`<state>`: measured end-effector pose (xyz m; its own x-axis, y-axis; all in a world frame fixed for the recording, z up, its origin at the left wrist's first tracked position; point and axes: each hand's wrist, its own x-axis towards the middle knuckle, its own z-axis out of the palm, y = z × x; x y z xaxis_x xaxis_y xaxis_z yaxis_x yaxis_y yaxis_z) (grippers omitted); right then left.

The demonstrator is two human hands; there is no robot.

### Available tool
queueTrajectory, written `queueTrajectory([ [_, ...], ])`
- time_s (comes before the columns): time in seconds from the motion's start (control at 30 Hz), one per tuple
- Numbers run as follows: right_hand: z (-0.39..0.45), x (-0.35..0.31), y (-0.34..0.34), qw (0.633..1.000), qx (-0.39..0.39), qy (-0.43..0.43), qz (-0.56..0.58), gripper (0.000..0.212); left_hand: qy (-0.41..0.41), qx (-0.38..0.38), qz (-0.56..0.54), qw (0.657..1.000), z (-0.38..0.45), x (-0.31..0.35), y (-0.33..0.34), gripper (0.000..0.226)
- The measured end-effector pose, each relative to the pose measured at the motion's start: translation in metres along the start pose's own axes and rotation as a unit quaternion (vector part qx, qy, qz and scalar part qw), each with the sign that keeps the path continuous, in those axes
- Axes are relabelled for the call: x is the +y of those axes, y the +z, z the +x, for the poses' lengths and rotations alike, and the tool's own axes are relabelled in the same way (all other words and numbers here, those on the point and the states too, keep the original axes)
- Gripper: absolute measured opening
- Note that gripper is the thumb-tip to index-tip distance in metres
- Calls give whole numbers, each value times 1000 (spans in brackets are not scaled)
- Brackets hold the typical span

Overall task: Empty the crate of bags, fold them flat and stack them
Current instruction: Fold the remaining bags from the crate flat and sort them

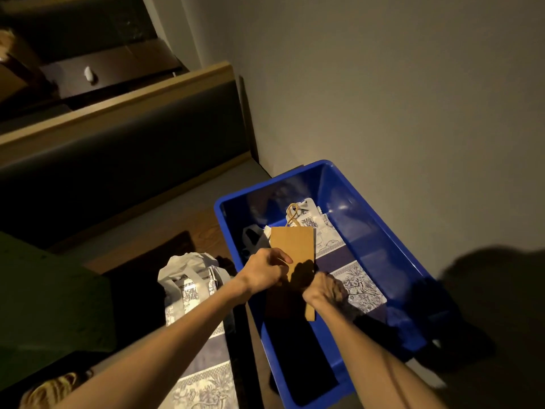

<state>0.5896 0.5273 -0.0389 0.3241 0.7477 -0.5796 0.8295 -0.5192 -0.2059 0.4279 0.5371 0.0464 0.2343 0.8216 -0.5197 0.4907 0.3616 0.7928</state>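
— Where are we with the bags?

— Partway, I'd say; my left hand (pixel 267 268) and right hand (pixel 323 286) are both over the blue crate (pixel 380 231), each with fingers curled onto the brown paper bag (pixel 293 246); it looks flat already, held above the crate's contents with its twine handle (pixel 292 212) at the far end.

— Anything out yet?

— Yes; on the floor just left of the crate lies a blue-and-white patterned bag (pixel 203 364) spread flat, with a white plastic bag (pixel 188 265) crumpled at its far end; I'd call that the start of the stack, though the white one does not look folded.

— And what's left inside?

— Another patterned bag (pixel 358 278) lies along the crate floor under my hands; there is some white bag material (pixel 253 236) at the far left corner; the near end is too dark to tell what it holds.

— So?

— By my reckoning the brown one needs creasing and stacking; then at least two more must come out.
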Motion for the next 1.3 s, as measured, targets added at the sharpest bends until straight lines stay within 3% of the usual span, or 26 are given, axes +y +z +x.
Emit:
queueTrajectory([
  [0.1,4,7,-10,999,-11,-39,35,36,-15,-3,-5,1000,2,3,1,16],
  [0.2,17,23,-29,997,33,-69,32,36,-29,-4,-17,999,4,7,1,15],
  [0.37,41,53,-38,998,38,-34,-23,43,-47,-12,-29,998,6,6,9,16],
  [0.47,39,49,-31,999,23,15,-26,33,-52,-23,-22,998,8,3,14,15],
  [0.6,35,47,-30,997,75,2,-32,23,-57,-18,-33,998,4,7,14,18],
  [0.77,24,51,-51,977,-34,-6,211,43,-57,-20,-58,996,-7,16,9,12],
  [0.93,7,51,-97,946,-67,-19,315,55,-67,1,-97,993,-30,32,-1,10],
  [1.1,-35,40,-178,926,-67,-132,348,47,-91,25,-128,987,-58,53,-21,5],
  [1.2,-73,33,-225,912,-50,-194,359,48,-155,25,-118,981,-78,75,-31,44],
  [1.3,-116,24,-265,886,-34,-248,389,48,-191,-69,-237,950,-103,104,-40,84],
])
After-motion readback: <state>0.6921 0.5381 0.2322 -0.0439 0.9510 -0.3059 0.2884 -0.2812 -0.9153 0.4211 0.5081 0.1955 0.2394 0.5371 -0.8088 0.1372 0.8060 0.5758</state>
